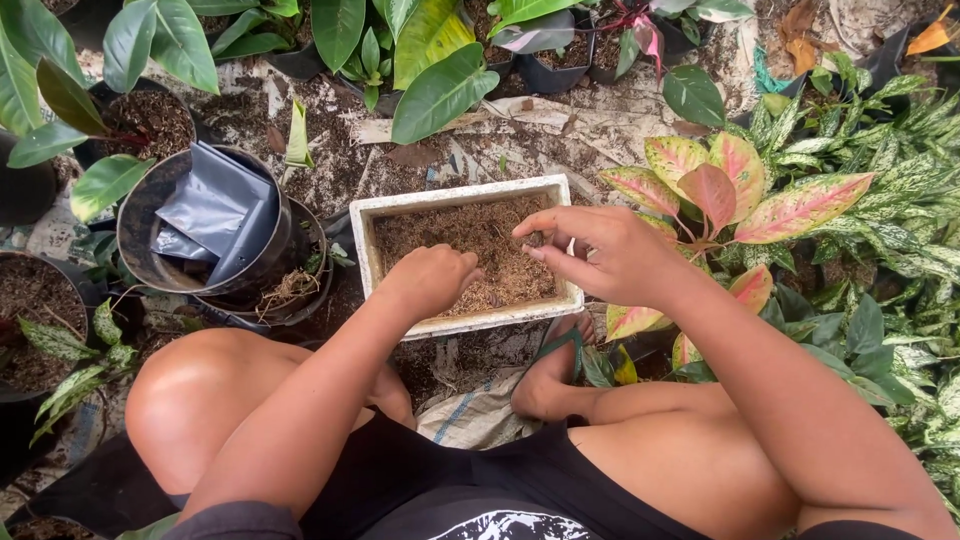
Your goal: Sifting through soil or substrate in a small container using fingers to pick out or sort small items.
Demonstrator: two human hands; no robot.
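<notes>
Brown potting mix [470,250] under fisted left hand [435,280], pinching right hand [600,250].

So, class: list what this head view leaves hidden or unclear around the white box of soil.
- Left hand: fingers curled into the soil; contents hidden.
- Right hand: the pinched bit is too small to identify.
- White box: near rim partly covered by both hands.
- Grey bags: lower ends hidden inside the black pot.

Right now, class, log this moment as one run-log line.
left hand: fist in brown potting mix | right hand: pinching a bit above white rectangular foam box | black round plastic pots: left of box
</notes>
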